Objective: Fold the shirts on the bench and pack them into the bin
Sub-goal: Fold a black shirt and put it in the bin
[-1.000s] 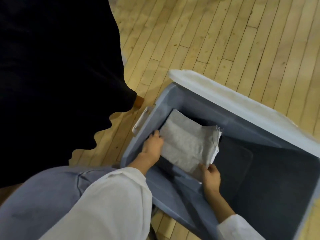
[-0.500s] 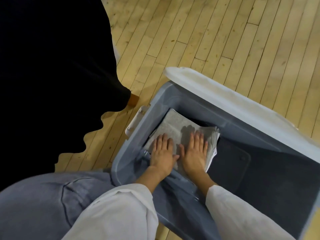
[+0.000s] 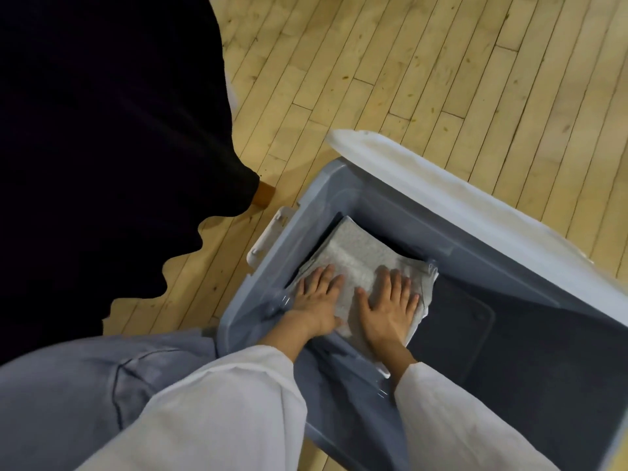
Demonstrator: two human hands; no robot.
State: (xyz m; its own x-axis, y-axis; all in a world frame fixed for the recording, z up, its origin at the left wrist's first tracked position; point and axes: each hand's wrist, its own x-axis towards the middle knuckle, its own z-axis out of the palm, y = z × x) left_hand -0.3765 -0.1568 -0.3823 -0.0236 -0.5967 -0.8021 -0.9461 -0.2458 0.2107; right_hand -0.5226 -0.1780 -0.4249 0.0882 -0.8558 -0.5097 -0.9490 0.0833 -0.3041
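Looked straight down into a big blue-grey plastic storage bin [image 3: 339, 185] sitting on a pale wooden plank floor [image 3: 441, 62]. Spotted the folded light grey heathered shirt [image 3: 360, 263] lying flat inside the bin, tucked into the end by the bin's white plastic latch handle [image 3: 268, 239], on top of something dark, couldn't tell what. Saw the left hand [image 3: 317, 300] and the right hand [image 3: 390, 304] both down in the bin, side by side, palms flat on the shirt, fingers straight and a bit spread, so pressing rather than gripping, nothing pinched or held. Noticed loose white sleeves [image 3: 221, 402] reaching in over the bin's near rim. Could make out the bin's dark bottom [image 3: 526, 351] past the shirt, away from the handle end. Clocked the white lid [image 3: 475, 205] resting along the bin's far rim. Also caught a knee in blue-grey denim [image 3: 85, 385] just beside the bin's near corner, plus a big black cloth [image 3: 102, 130] draped off to the handle side of the bin, with a bit of brown wooden leg [image 3: 265, 195] poking out from under it, near the bin's handle corner.
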